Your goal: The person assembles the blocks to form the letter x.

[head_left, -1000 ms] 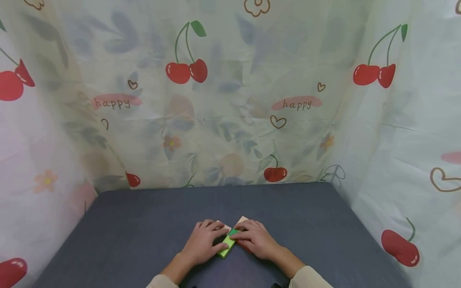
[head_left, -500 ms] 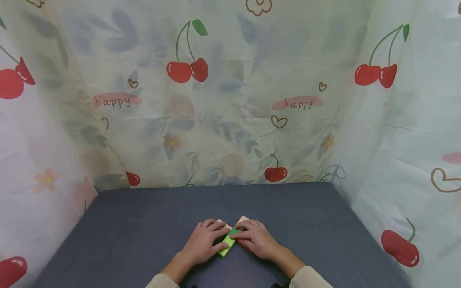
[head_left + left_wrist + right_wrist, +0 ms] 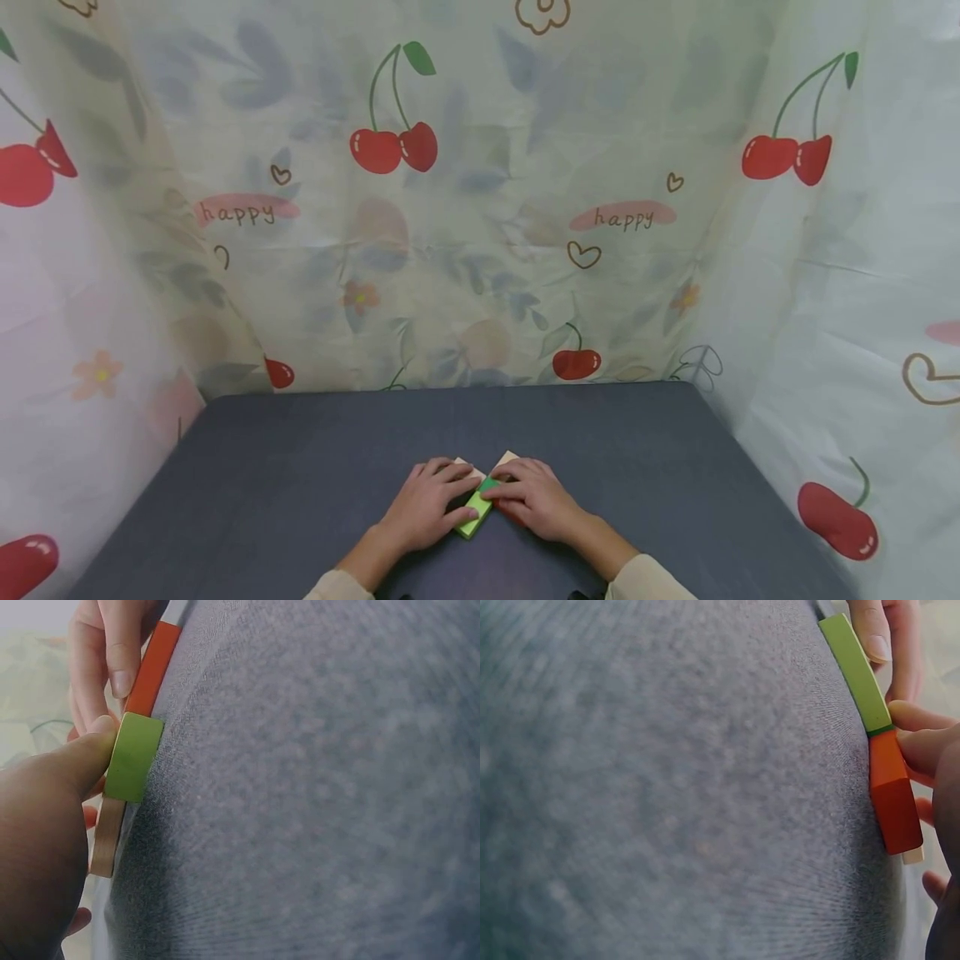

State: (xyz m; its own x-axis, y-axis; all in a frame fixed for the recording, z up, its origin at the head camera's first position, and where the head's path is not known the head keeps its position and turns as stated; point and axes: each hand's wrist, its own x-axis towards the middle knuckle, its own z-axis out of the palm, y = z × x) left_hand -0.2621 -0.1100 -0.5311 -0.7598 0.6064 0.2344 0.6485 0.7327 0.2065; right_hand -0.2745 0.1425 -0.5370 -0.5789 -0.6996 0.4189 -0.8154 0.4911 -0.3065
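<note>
Several flat wooden blocks lie joined in a crossing shape between both hands. A lime green block (image 3: 477, 503) points toward the person, with a darker green patch (image 3: 489, 483) at its far end. My left hand (image 3: 426, 507) holds the group from the left, thumb on the lime block and fingers over a pale wooden block (image 3: 467, 466). From the right, my right hand (image 3: 538, 503) grips a red-orange block (image 3: 895, 799), mostly hidden under it in the head view, its fingers reaching a second pale block (image 3: 506, 457). In the left wrist view the lime block (image 3: 135, 757) meets the red-orange one (image 3: 154, 664).
The blocks lie on a dark grey cloth-covered table (image 3: 337, 450). A pale curtain (image 3: 480, 275) printed with cherries and leaves hangs round its back and both sides. Light sleeves (image 3: 648, 579) cover the forearms.
The hands and blocks hold nearly the same place throughout. Only a slight shift of the whole head view shows.
</note>
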